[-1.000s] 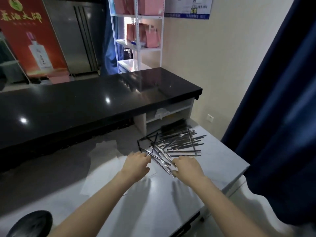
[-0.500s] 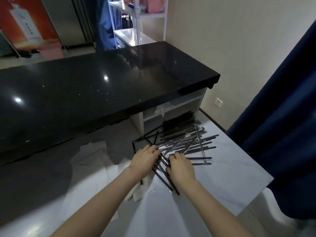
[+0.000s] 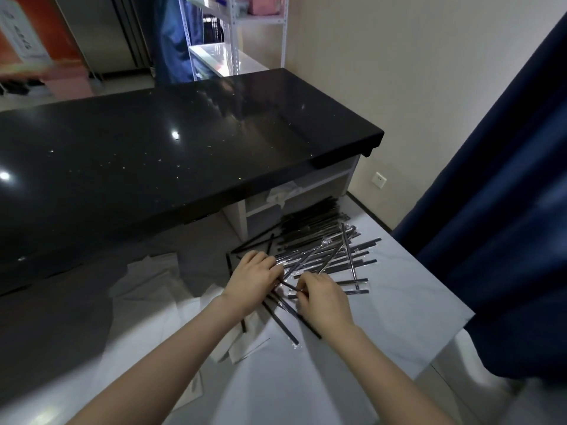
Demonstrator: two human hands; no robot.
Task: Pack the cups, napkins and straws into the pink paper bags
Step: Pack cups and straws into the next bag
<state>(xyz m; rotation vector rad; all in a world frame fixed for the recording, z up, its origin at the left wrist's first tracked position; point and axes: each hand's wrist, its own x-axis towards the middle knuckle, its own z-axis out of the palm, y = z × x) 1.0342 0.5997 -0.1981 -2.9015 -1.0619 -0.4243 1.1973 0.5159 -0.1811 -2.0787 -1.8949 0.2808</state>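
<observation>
A loose heap of black straws in clear wrappers point(image 3: 325, 250) lies on the white worktop point(image 3: 408, 314), under the end of the black counter. My left hand point(image 3: 253, 280) and my right hand point(image 3: 323, 297) sit side by side at the near edge of the heap, fingers curled round a few straws that stick out toward me between and under the hands. White napkins point(image 3: 159, 280) lie spread flat to the left of the straws. Pink paper bags point(image 3: 260, 7) stand on a white shelf far behind the counter. No cups are in view.
A raised black stone counter point(image 3: 171, 154) runs across the back of the worktop, with an open white cubby point(image 3: 306, 194) under its right end. A dark blue curtain point(image 3: 497, 228) hangs close on the right. The worktop's right edge drops off by the curtain.
My head has tilted down and moved closer. Both hands have reached forward into the straw heap and closed on a few straws, drawing together.
</observation>
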